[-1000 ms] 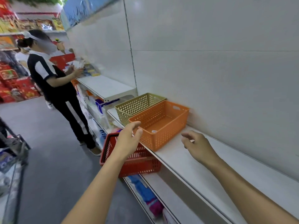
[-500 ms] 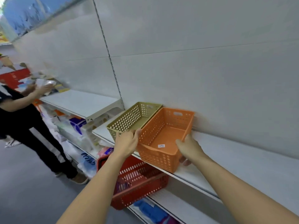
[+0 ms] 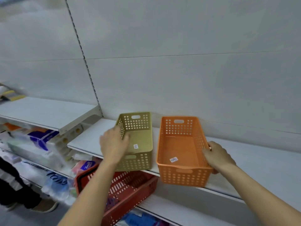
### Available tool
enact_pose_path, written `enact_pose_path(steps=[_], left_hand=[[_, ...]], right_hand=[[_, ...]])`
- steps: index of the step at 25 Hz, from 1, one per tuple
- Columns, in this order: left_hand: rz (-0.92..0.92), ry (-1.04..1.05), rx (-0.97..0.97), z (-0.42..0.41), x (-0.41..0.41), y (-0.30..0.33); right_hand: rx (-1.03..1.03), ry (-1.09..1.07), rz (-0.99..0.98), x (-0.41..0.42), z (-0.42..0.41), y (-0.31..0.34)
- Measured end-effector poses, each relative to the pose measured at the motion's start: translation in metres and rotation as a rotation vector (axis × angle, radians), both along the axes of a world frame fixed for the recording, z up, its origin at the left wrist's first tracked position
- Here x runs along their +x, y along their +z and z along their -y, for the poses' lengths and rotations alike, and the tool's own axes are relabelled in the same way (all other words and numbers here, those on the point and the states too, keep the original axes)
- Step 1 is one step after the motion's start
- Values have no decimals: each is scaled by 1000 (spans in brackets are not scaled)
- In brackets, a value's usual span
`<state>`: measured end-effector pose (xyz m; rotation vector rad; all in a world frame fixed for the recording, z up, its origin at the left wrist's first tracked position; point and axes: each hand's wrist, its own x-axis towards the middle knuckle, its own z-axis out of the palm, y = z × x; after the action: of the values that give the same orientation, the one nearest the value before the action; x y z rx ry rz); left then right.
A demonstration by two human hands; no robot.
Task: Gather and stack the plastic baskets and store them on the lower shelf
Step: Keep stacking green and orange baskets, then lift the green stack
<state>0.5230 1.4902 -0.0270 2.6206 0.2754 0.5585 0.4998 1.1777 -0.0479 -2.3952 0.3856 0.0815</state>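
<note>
Two baskets are sitting side by side, a little apart, on a white shelf (image 3: pixel 254 162) against a grey wall panel (image 3: pixel 179 62). The green basket (image 3: pixel 140 139) is lying on the left and the orange basket (image 3: pixel 180 149) on the right, both overhanging the shelf's front edge. Each is holding a small white sticker (image 3: pixel 135 146) on its floor and nothing else.

The left hand (image 3: pixel 114 145) is closing over the green basket's left wall, thumb reaching inside and the fingers curling over the outside; the grip is blurred, so I cannot tell how firm it is. The right hand (image 3: pixel 217 156) is clasping the orange basket's right wall near the front corner, thumb resting on the rim and fingers wrapping down the outer side.

Below the green basket, a red basket (image 3: pixel 130 188) is jutting out tilted from the lower shelf (image 3: pixel 171 209), with blue packs beneath it. To the left, a higher shelf (image 3: pixel 45 111) is standing bare above rows of wrapped tissue packs (image 3: pixel 37 144). At the bottom left corner, another person's dark trouser leg and shoe (image 3: pixel 44 206) are showing on the floor.
</note>
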Motion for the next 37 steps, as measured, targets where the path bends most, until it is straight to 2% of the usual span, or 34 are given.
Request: enact_pose_path(steps=[1,3,4,11,19,29,37], left_hand=[[-155,97,-38,-19,11,2],[-454,124,-214,-45,20,-1],[-492,104,-262,-49,20,-5],[-223,-36,-291,0,-13,-34],[-104,-290,-400,124,-86,-38],[-139,-632,-496,362,-262,-34],[-101,-848,-555,556,-373,-5]], right_hand=[[51,-5,-8,-1,-2,2],[132,-9,-6,-4,-5,3],[138,-17,9,-6,-4,4],[47,-184,157,-51,39,-4],[187,-391,346,-166,154,-10],[116,-584,475,-432,357,5],[164,-786,615,-613,491,29]])
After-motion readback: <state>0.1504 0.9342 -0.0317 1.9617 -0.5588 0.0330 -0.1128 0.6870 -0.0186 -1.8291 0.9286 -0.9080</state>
